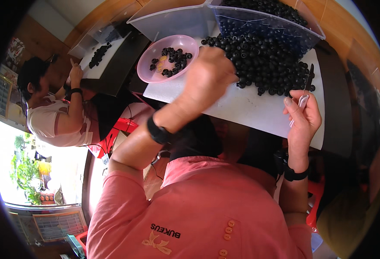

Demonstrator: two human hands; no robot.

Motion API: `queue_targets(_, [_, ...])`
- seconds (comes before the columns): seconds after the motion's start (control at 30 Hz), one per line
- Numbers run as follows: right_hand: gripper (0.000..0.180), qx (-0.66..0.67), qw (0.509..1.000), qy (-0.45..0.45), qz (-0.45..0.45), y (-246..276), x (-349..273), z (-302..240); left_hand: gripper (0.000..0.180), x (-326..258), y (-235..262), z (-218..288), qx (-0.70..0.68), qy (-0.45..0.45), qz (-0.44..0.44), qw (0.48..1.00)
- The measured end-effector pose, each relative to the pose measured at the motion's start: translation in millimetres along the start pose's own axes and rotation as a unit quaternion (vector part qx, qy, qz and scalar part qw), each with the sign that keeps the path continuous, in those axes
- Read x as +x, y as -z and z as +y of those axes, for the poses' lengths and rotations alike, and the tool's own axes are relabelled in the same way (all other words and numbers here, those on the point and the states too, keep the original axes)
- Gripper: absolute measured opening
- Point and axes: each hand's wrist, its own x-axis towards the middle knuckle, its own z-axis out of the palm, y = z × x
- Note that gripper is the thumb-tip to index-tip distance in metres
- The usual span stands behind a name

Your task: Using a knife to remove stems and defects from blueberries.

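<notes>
Overhead view from a head-worn camera, down onto a white work board and the wearer's coral-pink shirt. At far left, a second person in a light shirt sits at a separate white board holding a small heap of black pieces, one hand raised beside it. Next comes a pink bowl resting at the near board's left corner; it holds a scatter of small black round pieces and a few yellow ones. The wearer's left hand, wristband on the forearm, reaches over the board just right of the bowl, knuckles up and fingers curled under at the edge of a large pile of black round pieces; whether they pinch anything cannot be told. Behind the pile stands a clear plastic bin filled with more of them. At right, the right hand is closed around a slim pale-handled tool, seemingly tweezers, its dark tip touching the pile.
</notes>
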Motion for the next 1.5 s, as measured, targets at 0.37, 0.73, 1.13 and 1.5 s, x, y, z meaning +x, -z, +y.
queue_targets(0.37, [0.020, 0.031, 0.999, 0.003, -0.016, 3, -6, 5, 0.016, 11, -60, 45, 0.143, -0.098, -0.088, 0.981])
queue_targets(0.73, [0.018, -0.021, 0.998, 0.010, -0.050, 4, -4, 3, 0.014, -14, -51, 40, 0.030, -0.051, -0.084, 0.995])
queue_targets(1.13, [0.022, -0.108, 0.965, 0.127, -0.200, -15, 0, -2, 0.012, -22, -22, 50, -0.466, 0.232, -0.158, 0.839])
queue_targets(1.5, [0.020, -0.045, 0.981, 0.078, -0.172, -37, -4, -6, 0.016, -32, -18, 42, -0.701, 0.415, -0.101, 0.571])
